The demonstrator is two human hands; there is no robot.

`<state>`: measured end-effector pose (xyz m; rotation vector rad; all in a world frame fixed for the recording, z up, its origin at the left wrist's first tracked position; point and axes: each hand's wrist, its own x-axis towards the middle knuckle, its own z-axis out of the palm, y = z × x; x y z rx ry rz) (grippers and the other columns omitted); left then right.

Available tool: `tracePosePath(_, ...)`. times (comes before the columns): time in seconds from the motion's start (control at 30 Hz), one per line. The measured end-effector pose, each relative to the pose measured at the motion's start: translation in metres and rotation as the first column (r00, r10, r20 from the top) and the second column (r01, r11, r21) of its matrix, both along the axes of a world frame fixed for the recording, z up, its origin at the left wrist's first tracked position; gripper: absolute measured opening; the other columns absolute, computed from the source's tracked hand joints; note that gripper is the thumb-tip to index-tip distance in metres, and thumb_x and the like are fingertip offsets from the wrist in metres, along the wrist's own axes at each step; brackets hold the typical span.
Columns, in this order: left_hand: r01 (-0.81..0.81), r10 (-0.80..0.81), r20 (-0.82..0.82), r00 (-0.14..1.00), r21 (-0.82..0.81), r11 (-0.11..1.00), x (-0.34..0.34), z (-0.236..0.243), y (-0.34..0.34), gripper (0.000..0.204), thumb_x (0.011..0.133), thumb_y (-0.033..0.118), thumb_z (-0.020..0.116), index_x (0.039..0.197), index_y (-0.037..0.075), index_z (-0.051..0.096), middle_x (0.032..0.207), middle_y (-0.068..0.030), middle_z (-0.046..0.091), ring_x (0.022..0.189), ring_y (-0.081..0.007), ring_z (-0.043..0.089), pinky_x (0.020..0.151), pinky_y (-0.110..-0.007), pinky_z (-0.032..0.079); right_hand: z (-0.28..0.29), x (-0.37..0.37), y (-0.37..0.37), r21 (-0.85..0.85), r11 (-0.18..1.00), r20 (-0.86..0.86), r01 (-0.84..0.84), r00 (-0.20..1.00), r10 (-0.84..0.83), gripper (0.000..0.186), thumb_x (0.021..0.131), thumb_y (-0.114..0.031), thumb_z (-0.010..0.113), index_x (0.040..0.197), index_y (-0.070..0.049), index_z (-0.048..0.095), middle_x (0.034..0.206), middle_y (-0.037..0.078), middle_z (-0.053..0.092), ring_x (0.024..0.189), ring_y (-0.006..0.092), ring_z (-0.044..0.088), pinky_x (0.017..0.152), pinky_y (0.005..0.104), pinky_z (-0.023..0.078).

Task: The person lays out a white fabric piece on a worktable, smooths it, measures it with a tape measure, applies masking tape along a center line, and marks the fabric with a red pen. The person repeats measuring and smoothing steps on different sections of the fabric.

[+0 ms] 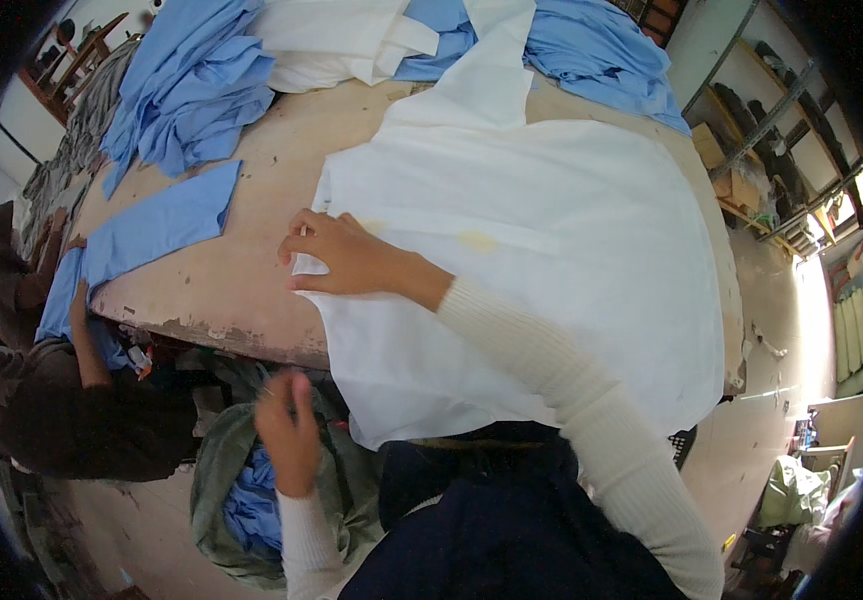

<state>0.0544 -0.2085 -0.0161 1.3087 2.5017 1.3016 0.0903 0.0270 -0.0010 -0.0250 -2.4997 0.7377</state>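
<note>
A white garment [591, 210] lies spread over the table, with a long narrow part reaching to the far side. Two faint yellow marks show on it near its middle. My right hand [356, 255] rests at the garment's left edge; its fingers are bent, with a gap between thumb and forefinger. Off the table's near edge, my left hand [289, 430] is raised beside the cloth, its thumb and fingers drawn together. Whatever those fingers hold, if anything, is too small to make out.
The worn table [251, 250] carries blue cloth heaps [191, 90] and white cloth [336, 40] at the far side. At left, another person [101, 410] handles a blue cloth piece [161, 225]. A green sack [216, 490] with blue cloth stands below. Shelves [771, 130] rise at right.
</note>
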Motion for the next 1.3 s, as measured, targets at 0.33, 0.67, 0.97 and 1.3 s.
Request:
tracePosePath(0.33, 0.243, -0.416, -0.249, 0.875, -0.517, 0.821, -0.057, 0.009, 0.072, 0.081, 0.073, 0.052, 0.066, 0.139, 0.018, 0.035, 0.145, 0.0014, 0.033, 0.136, -0.0271, 0.024, 0.105, -0.063, 0.006, -0.002, 0.310, -0.020, 0.341, 0.695, 0.489, 0.633, 0.511, -0.706, 0.056, 0.086, -0.029, 0.055, 0.138, -0.020, 0.037, 0.145, 0.006, 0.032, 0.136, 0.0262, 0.025, 0.106, 0.0580, 0.013)
tracePosePath(0.67, 0.437, -0.582, -0.351, 0.734, -0.411, 0.800, -0.050, 0.039, 0.161, 0.049, 0.090, 0.034, 0.050, 0.135, 0.017, 0.042, 0.144, -0.0063, 0.034, 0.135, -0.0271, 0.025, 0.109, -0.054, 0.010, -0.014, 0.452, 0.018, 0.318, 0.082, 0.137, 0.944, 0.039, -0.990, 0.051, 0.097, -0.039, 0.034, 0.141, -0.015, 0.029, 0.149, 0.007, 0.024, 0.137, 0.0219, 0.023, 0.107, 0.0580, 0.008)
tracePosePath(0.97, 0.422, -0.569, -0.417, 0.709, -0.395, 0.816, -0.066, -0.018, 0.272, 0.047, 0.094, 0.034, 0.043, 0.137, 0.016, 0.038, 0.146, -0.0086, 0.029, 0.135, -0.0267, 0.026, 0.109, -0.047, 0.015, -0.029, 0.426, 0.124, 0.391, 0.225, 0.332, 0.893, 0.091, -0.939, 0.059, 0.094, -0.051, 0.031, 0.142, -0.018, 0.028, 0.150, 0.009, 0.020, 0.138, 0.0260, 0.020, 0.107, 0.0602, 0.011)
tracePosePath(1.3, 0.678, -0.741, -0.473, 0.476, -0.339, 0.652, 0.065, 0.027, 0.237, 0.049, 0.091, 0.037, 0.047, 0.135, 0.015, 0.040, 0.143, -0.0114, 0.032, 0.135, -0.0302, 0.025, 0.107, -0.054, 0.015, 0.016, 0.354, 0.071, 0.386, 0.406, 0.225, 0.828, 0.343, -0.912, 0.056, 0.095, -0.047, 0.035, 0.143, -0.019, 0.026, 0.151, 0.007, 0.018, 0.139, 0.0245, 0.016, 0.107, 0.0596, 0.006)
